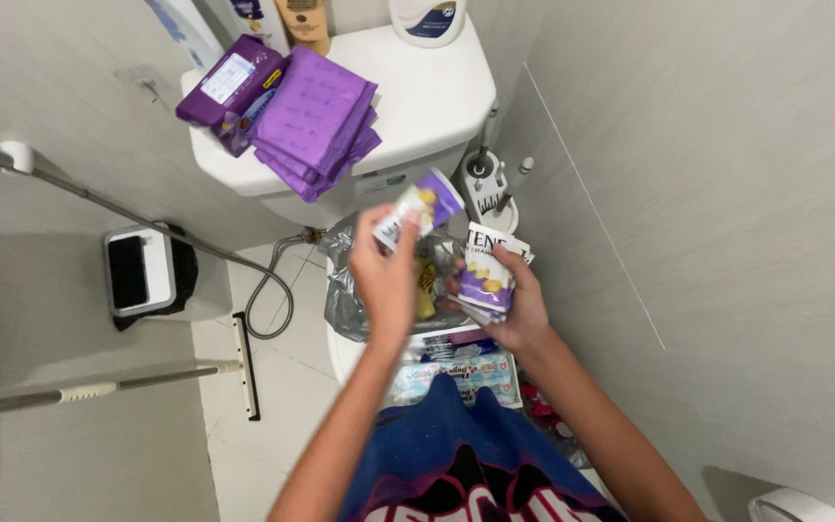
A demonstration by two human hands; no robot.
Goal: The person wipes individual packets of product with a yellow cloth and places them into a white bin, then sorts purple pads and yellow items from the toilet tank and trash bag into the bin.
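Note:
My left hand [385,275] holds up a small white and purple sachet [419,205] with yellow dots, above a crumpled silver-grey plastic bag [345,300]. Close to its right, my right hand [514,304] grips a fanned bunch of similar white and purple sachets [487,275]. Both hands are over the closed toilet, where packets in blue, white and red [466,367] lie under my forearms. A stack of purple pad packets [316,121] and a purple pack with a white label [232,89] rest on the white toilet tank lid [427,97].
Bottles [306,21] and a white tub [429,19] stand at the back of the tank. A toilet brush holder [491,188] sits by the right wall. A white pedal bin [142,273], a hose [277,290] and a squeegee [244,367] with a long handle occupy the floor at left.

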